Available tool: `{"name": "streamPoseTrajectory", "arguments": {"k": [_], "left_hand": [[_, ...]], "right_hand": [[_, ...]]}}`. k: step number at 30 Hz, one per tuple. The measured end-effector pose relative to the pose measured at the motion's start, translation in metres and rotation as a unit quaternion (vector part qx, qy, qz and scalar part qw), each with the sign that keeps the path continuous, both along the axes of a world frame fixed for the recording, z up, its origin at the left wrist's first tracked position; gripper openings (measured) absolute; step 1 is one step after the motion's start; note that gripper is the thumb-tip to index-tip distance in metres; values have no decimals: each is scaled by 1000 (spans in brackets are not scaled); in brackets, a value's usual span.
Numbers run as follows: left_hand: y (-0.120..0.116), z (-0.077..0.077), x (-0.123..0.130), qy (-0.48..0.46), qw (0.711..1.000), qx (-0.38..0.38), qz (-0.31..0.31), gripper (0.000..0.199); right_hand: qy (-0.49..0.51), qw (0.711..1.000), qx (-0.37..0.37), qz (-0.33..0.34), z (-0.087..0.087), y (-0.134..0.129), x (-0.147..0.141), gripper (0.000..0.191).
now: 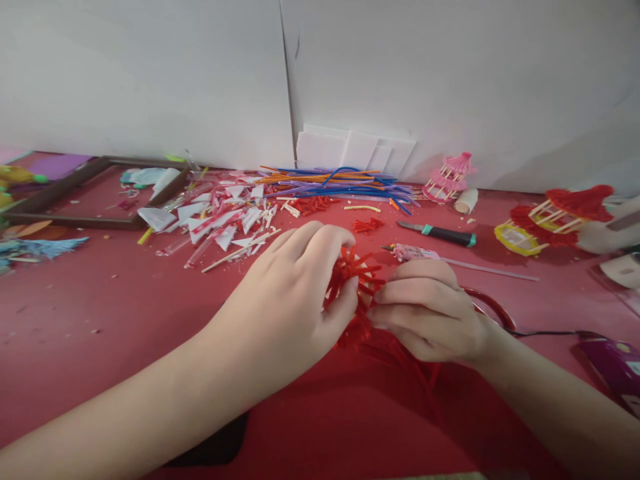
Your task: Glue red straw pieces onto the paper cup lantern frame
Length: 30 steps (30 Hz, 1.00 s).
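Note:
In the middle of the head view, my left hand (305,287) is closed around a spiky red piece made of short fuzzy pipe-cleaner lengths (353,270). Its thumb presses on the near side of the piece. My right hand (430,310) comes in from the right, with its fingertips pinched at the piece's right edge. It seems to grip one of the red strands, though the fingers hide the exact spot. Long red pipe cleaners (400,357) trail on the table below both hands. Beyond them lies a small pile of cut red bits (368,227).
A craft knife (437,233) and a pointed pink tool (413,252) lie beyond my right hand. Small pagoda models, pink (453,177) and red (560,217), stand right. Blue and orange pipe cleaners (340,181) lie by the wall; scraps (225,213) and a brown frame (75,220) sit left.

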<state>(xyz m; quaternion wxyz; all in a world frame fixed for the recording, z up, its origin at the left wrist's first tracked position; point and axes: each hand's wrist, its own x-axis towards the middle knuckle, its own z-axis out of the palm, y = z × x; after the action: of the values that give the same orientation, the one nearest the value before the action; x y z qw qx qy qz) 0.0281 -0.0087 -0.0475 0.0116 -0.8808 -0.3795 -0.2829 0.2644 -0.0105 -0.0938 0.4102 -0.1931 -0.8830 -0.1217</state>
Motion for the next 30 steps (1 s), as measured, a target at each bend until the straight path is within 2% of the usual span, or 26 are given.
{"name": "streamPoseTrajectory", "arguments": {"k": [13,18,23,27,30], "left_hand": [[1,0,0,-1,1000,3,2,15],[2,1,1,-4,1000,-10,-4,14],[1,2,1,-12,1000,-20,-5,15],[2,2,1,-9,1000,-13,-2,15],[1,2,1,-8,1000,-14,-3,15]], "right_hand": [[2,1000,-9,18,1,0,0,13],[11,999,-31,15,12,0,7,13],[0,1000,-4,-13,21,2,13,6],[-27,999,27,-2,18,3,9,7],[-24,999,22,19,18,2,5,12]]}}
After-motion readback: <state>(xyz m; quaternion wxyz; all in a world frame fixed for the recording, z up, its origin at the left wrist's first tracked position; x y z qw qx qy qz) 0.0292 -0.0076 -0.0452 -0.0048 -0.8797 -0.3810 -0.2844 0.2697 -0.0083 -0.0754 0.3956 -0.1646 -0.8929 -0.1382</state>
